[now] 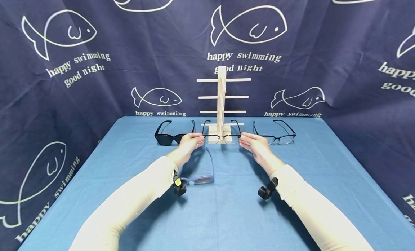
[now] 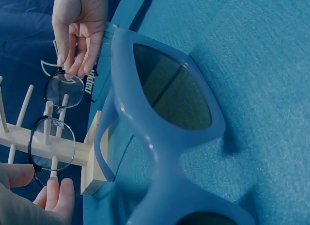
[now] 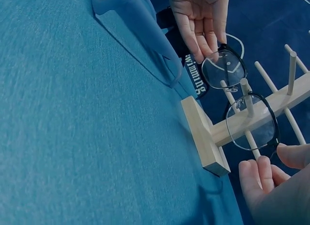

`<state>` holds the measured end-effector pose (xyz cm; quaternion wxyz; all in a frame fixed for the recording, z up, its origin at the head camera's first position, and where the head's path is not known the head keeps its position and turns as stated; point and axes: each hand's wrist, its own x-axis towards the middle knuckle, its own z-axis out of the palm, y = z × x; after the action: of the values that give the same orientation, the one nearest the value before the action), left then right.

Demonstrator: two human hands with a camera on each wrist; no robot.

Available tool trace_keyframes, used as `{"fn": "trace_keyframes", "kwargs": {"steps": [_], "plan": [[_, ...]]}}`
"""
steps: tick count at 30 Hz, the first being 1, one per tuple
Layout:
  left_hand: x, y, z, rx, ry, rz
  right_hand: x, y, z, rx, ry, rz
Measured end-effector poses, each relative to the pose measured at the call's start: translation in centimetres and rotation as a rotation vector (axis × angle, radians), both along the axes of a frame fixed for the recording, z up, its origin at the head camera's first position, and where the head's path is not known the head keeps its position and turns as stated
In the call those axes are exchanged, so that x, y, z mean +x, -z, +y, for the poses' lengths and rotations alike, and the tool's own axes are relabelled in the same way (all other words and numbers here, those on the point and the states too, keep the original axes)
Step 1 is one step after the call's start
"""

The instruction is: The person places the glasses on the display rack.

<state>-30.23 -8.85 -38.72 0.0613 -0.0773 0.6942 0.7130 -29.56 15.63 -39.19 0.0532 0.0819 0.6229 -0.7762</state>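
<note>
Both hands hold one pair of eyeglasses [image 1: 231, 136] with clear lenses and black upper rims, just in front of the wooden display stand [image 1: 221, 103]. My left hand [image 1: 187, 148] pinches one end of the frame between thumb and fingers. At the opposite end my right hand [image 1: 259, 150] does the same. The temples are unfolded and point away toward the stand. In the left wrist view the near lens [image 2: 55, 145] overlaps the stand's rods. From the right wrist view the eyeglasses [image 3: 252, 120] appear raised off the table; contact with the stand cannot be told.
Black sunglasses [image 1: 164, 139] lie left of the stand, partly behind my left hand. Another pair of clear glasses [image 1: 286, 139] lies to the right. Blue-framed sunglasses [image 1: 205, 180] lie nearer, partly hidden by my left wrist. A fish-print curtain [image 1: 181, 56] hangs behind the blue table [image 1: 227, 215].
</note>
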Motion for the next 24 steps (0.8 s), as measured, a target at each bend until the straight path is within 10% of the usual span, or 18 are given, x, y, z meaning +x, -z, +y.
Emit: {"fn": "trace_keyframes", "kwargs": {"steps": [24], "plan": [[1.3, 0.1, -0.8, -0.055, 0.049, 0.005, 1.4, -0.1, 0.1, 0.069, 0.011, -0.056]]}}
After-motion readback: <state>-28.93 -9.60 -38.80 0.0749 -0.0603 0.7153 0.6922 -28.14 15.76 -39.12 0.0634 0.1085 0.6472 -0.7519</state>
